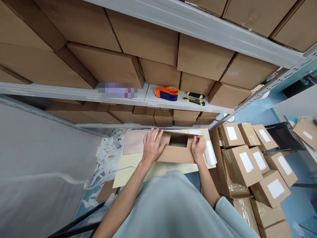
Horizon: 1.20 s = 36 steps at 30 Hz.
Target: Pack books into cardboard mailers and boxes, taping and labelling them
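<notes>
A cardboard box (176, 155) sits on the pale yellow table top (123, 175) in front of me. Its end flaps are folded inward, leaving a dark gap in the middle, and a long flap stands up along the far side. On the box's left end lies my left hand (152, 145), fingers stretched and spread over the flap. My right hand (198, 147) is closed at the right end, its curled fingers gripping the cardboard box's edge. A white roll (210, 153) lies just right of this hand. Left of the box is a flat pale sheet (133, 142).
On the shelf (146, 94) ahead rest an orange and blue tape dispenser (167, 93) and yellow-black utility knives (194, 99). Labelled cartons (245, 163) are piled at right. Shredded white scraps (106, 152) cover the left side. Boxes (153, 36) fill the shelves above.
</notes>
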Each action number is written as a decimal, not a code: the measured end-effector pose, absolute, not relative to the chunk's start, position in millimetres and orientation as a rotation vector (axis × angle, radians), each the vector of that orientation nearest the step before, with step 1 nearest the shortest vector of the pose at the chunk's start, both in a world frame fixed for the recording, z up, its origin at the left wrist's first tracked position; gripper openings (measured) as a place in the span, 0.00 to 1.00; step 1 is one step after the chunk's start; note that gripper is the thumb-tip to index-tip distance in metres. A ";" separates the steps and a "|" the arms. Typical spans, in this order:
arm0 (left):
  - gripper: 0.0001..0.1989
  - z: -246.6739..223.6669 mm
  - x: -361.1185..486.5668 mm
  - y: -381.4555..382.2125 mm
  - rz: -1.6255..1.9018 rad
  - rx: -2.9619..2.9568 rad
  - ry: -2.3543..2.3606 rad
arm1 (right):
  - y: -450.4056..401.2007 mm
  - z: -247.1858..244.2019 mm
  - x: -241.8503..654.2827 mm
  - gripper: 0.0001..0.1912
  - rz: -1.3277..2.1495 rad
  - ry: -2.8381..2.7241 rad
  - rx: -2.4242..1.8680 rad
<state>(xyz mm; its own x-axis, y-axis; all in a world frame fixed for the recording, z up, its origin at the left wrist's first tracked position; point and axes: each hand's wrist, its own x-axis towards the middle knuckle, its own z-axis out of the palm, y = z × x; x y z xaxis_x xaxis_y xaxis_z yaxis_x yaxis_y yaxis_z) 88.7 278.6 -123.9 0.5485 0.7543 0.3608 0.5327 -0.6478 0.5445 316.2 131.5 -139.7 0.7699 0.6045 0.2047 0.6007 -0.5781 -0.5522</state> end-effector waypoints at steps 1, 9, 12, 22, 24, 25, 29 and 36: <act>0.26 -125.1 86.1 279.9 0.817 2.400 1.068 | 130.2 -142.3 317.3 0.25 -0.031 -0.866 -2.293; 0.19 -154.6 61.0 276.9 0.678 2.138 1.048 | 87.9 -147.9 325.8 0.25 -0.072 -0.899 -2.213; 0.24 -172.6 58.2 281.1 0.627 1.926 1.077 | 78.1 -156.0 331.4 0.35 0.326 -0.879 -2.206; 0.45 -146.0 34.9 273.4 0.645 1.775 1.115 | 86.7 -124.1 325.6 0.43 0.689 -0.886 -2.241; 0.46 -150.6 26.7 267.7 0.645 1.750 1.157 | 89.3 -124.5 320.7 0.41 0.700 -0.925 -2.259; 0.46 -156.2 24.2 265.8 0.632 1.729 1.171 | 90.7 -127.7 317.8 0.41 0.717 -0.937 -2.276; 0.45 -185.6 22.9 261.2 0.609 1.697 1.157 | 93.5 -148.1 307.5 0.40 0.734 -0.894 -2.389; 0.42 -202.0 26.3 255.0 0.680 1.679 1.082 | 90.0 -154.5 305.0 0.45 0.630 -0.897 -2.433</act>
<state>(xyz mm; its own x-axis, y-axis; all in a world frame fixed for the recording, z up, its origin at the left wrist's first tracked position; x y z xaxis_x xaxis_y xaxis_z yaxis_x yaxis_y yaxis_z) 26.3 255.0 -202.0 0.4447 0.8942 -0.0522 0.3411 -0.1151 0.9330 305.0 90.0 -154.5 0.6809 0.6869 -0.2540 0.4720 -0.6767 -0.5650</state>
